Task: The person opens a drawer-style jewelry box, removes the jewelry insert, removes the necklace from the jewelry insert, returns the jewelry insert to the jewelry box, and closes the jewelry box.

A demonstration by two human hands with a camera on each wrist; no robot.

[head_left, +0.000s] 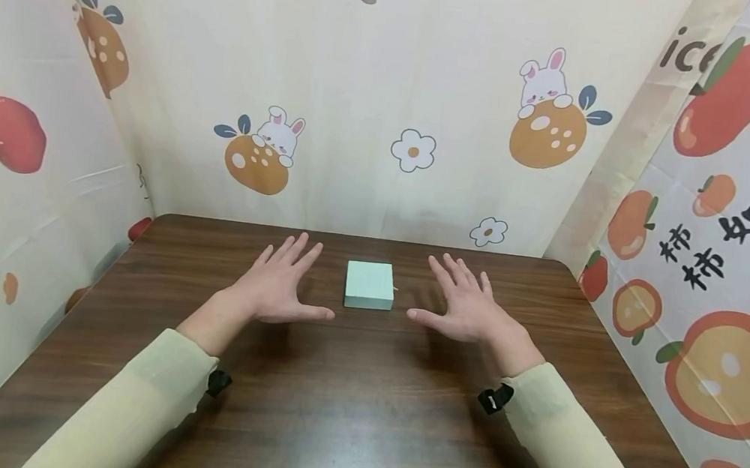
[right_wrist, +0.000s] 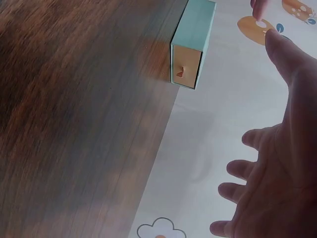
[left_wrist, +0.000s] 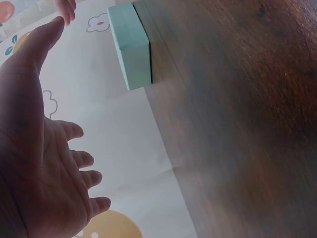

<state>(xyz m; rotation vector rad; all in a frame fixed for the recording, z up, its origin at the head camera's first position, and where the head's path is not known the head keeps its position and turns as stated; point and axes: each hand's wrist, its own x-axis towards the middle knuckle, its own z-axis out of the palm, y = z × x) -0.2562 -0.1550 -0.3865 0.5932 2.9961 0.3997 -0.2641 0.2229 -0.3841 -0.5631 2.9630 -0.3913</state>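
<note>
A small mint-green box (head_left: 370, 285) sits on the brown wooden table near its far edge. In the right wrist view its end shows a tan drawer front (right_wrist: 186, 67) with a small pull tab (right_wrist: 180, 72), pushed in flush. To the left of the box, my left hand (head_left: 278, 285) hovers with fingers spread and thumb toward the box, apart from it. My right hand (head_left: 463, 303) mirrors it on the other side, fingers spread, also not touching. Both palms hold nothing, as the left wrist view of the left hand (left_wrist: 47, 163) confirms for that side.
The wooden table (head_left: 358, 413) spreads out in front of both forearms. Behind it hangs a cream curtain (head_left: 363, 75) with rabbits, fruit and flowers. Fruit-printed cloths stand at the left (head_left: 29, 231) and the right (head_left: 738, 261). Each wrist wears a black strap (head_left: 495, 398).
</note>
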